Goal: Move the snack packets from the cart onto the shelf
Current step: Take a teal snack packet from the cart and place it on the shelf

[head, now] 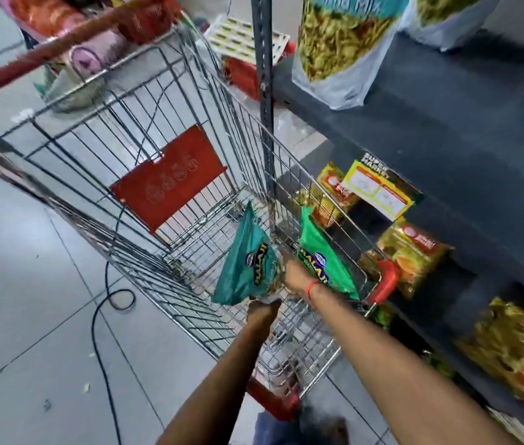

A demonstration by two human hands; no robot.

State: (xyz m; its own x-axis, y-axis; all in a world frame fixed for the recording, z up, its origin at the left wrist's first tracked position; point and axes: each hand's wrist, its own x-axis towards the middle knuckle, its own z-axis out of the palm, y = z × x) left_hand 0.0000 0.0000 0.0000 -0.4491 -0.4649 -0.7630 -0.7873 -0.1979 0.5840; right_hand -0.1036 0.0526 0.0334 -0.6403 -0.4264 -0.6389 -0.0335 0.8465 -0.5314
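— So where are the packets?
— Both in the wire cart [164,149]: left hand [262,311] pinches the teal snack packet [247,268] by its bottom edge; right hand [296,274] grasps the green snack packet [321,261], probably for lifting shelfward.

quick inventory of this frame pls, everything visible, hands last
cart: 1, wire with red trim, beside shelf
green packets: 2, one per hand, inside the cart
red flap: 1, on the cart's seat panel
shelf: 1, dark grey, on the right
big snack bags: 2, pale, upper shelf
yellow packets: several, lower shelf
price tag: 1, yellow, shelf edge
cable: 1, black, floor
left hand: gripping left packet
right hand: gripping right packet
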